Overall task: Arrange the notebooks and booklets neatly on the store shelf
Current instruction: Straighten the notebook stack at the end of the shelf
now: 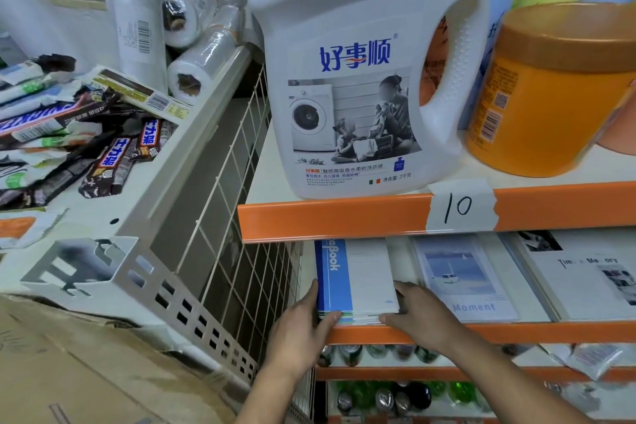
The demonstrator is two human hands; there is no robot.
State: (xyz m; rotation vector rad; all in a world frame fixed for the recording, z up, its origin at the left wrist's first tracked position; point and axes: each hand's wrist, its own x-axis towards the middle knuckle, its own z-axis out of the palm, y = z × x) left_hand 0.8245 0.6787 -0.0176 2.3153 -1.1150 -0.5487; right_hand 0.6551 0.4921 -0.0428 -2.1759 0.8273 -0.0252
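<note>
A stack of blue-and-white notebooks (358, 277) lies at the left end of the middle shelf (499, 329). My left hand (303, 327) holds the stack's left front corner, thumb over the front edge. My right hand (418, 313) holds its right front corner, fingers along the right side. To the right lie a pale "Moment" booklet (463, 277) and a white "Time Memory" booklet (585, 280), both flat on the same shelf.
Above, the orange-edged shelf with a "10" tag (461, 206) carries a white detergent jug (361, 79) and an orange tub (550, 89). A wire side panel (234, 217) borders the shelf on the left. Chocolate bars (103, 155) and film rolls (199, 65) fill the left bin. Cans (385, 396) stand below.
</note>
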